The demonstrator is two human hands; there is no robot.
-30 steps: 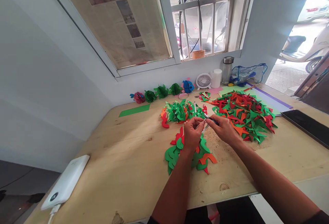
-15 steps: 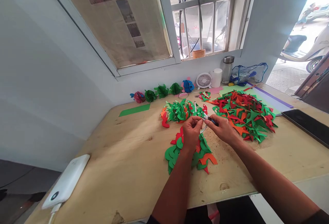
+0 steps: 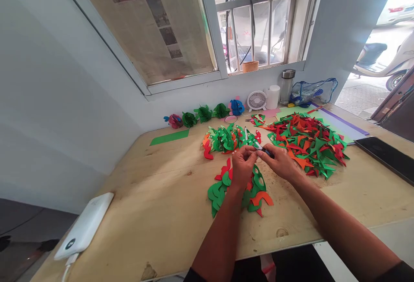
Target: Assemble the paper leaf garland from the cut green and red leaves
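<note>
My left hand [image 3: 242, 165] is closed in a pinch over the table; the small thing between its fingertips is too hidden to make out. Touching it at the fingertips, my right hand [image 3: 280, 161] grips a dark-handled tool with a pale metal tip [image 3: 258, 145], whose exact kind I cannot tell. Beneath my left hand and forearm lies a heap of curved green, red and orange paper pieces [image 3: 216, 193], partly covered. Just beyond my hands is a cluster of green curled paper pieces [image 3: 226, 137] with small pale patches.
A large pile of pointed red, green and orange paper scraps [image 3: 307, 144] lies to the right, beside a black phone [image 3: 384, 157]. Paper flowers [image 3: 203, 114], a small white fan [image 3: 256, 101] and a glass bottle [image 3: 286, 88] line the wall. A white power bank [image 3: 86, 226] sits at left.
A white strip that showed below my fingertips is out of sight now. My left hand has turned slightly, and a curved green piece beside it shows more fully.
</note>
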